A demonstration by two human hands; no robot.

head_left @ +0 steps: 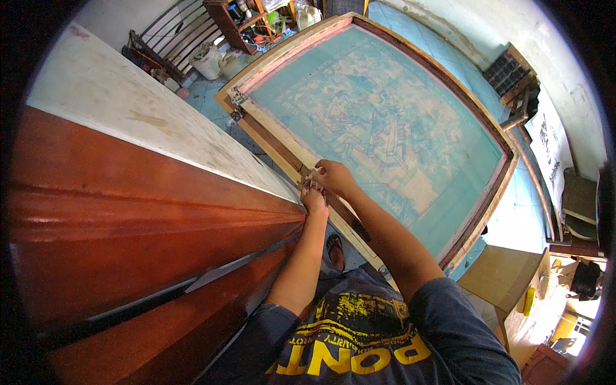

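A large wooden-framed printing screen point(385, 119) with teal mesh and a faint line drawing lies in front of me. Along its near left edge runs a wooden bar point(269, 142). My left hand point(315, 199) and my right hand point(336, 178) meet at this bar. Between them is a small metal hinge clamp point(310, 179), mostly covered by my fingers. Both hands have their fingers closed around it, the right one pinching its upper part. Another metal hinge clamp point(237, 106) sits at the frame's far left corner.
A reddish-brown wooden cabinet point(147, 192) with a pale top point(147, 109) stands close on my left. Shelves point(240, 25) and white buckets point(206, 61) are at the far left. A yellowish wooden box point(504, 273) stands at the right, below the screen's corner. Blue tiles point(443, 45) cover the floor.
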